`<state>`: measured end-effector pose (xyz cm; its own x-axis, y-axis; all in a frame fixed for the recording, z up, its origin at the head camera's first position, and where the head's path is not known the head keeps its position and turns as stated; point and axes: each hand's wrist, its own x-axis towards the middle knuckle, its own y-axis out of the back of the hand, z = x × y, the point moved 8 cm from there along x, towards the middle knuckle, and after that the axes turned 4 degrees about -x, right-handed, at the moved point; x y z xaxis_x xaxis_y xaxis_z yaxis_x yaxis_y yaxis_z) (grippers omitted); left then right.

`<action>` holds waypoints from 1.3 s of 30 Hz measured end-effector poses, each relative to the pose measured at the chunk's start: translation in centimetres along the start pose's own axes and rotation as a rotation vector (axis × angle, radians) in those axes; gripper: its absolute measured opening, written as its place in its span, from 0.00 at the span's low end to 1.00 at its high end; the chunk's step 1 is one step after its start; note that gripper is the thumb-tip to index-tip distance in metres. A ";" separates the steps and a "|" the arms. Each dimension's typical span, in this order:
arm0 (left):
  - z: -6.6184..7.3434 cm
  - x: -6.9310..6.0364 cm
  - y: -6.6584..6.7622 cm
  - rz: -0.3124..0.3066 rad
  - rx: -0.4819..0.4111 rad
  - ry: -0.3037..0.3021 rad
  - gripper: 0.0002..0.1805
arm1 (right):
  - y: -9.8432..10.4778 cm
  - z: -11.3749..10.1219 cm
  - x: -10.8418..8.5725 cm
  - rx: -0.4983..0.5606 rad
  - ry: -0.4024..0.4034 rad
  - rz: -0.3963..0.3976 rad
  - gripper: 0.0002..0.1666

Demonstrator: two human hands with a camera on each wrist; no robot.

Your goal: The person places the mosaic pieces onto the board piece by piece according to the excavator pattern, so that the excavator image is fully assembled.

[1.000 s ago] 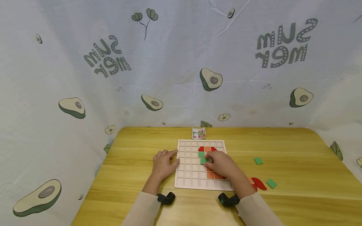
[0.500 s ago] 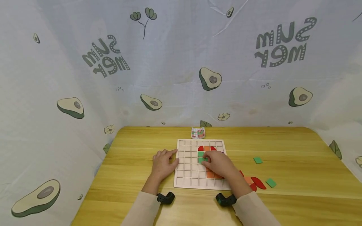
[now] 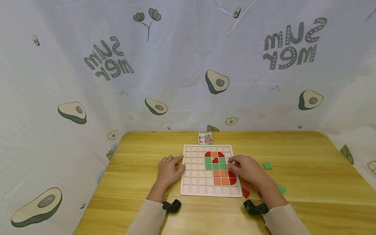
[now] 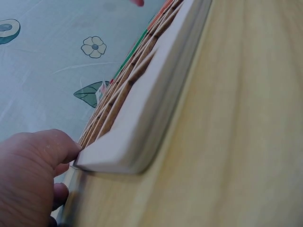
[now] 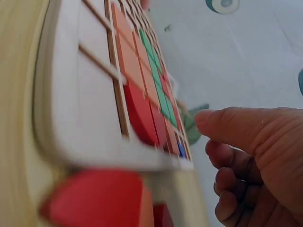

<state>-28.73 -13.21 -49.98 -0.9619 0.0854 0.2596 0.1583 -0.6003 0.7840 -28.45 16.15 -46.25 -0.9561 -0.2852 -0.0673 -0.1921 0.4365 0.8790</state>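
Observation:
The pale grid board (image 3: pixel 195 189) lies flat, with green squares (image 3: pixel 215 166), orange squares (image 3: pixel 217 181) and red rounded pieces (image 3: pixel 232 179) in its cells. My left hand (image 3: pixel 169 171) touches the board's left edge, thumb and index finger spread; in the left wrist view that hand (image 4: pixel 33 175) meets the board's corner (image 4: pixel 111 156). Over the board's right edge hovers my right hand (image 3: pixel 246 169), no piece visible in it. The right wrist view shows this hand (image 5: pixel 265 156) with loosely bent fingers beside the board, near a small blue piece (image 5: pixel 181 149).
A small patterned card (image 3: pixel 205 138) stands behind the board. Right of the board lie loose green squares (image 3: pixel 267 166) (image 3: pixel 281 189) and a red piece (image 3: pixel 245 192), with others partly hidden under my right forearm. A printed curtain (image 3: pixel 182 65) hangs behind the table (image 3: pixel 147 143).
My right hand has let go of a green square, now in the board's green row, and moved right to the board's edge. My left hand has stayed at the left edge.

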 end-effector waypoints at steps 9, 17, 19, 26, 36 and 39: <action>0.0 -0.3 0.3 0.000 -0.004 0.005 0.23 | 0.5 3.6 -2.7 -0.006 0.000 -0.075 0.13; 0.0 -0.1 0.1 -0.003 -0.001 0.011 0.24 | 0.3 5.5 -4.3 0.072 -0.001 -0.163 0.14; 0.0 -0.1 0.1 -0.005 -0.001 0.015 0.24 | 0.3 5.7 -4.4 0.082 -0.019 -0.175 0.15; 0.2 0.0 0.2 -0.004 0.000 0.003 0.24 | 0.5 5.4 -4.4 0.021 -0.023 -0.130 0.12; 0.1 0.0 0.0 0.003 0.009 -0.010 0.23 | 0.5 4.9 -4.2 -0.018 -0.024 -0.079 0.14; 0.1 -0.1 0.1 0.003 0.009 -0.010 0.24 | 0.5 5.1 -4.3 -0.009 -0.023 -0.091 0.14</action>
<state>-28.64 -13.19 -49.89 -0.9594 0.0913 0.2670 0.1628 -0.5937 0.7881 -25.53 21.95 -47.92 -0.9397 -0.3035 -0.1580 -0.2766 0.4022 0.8728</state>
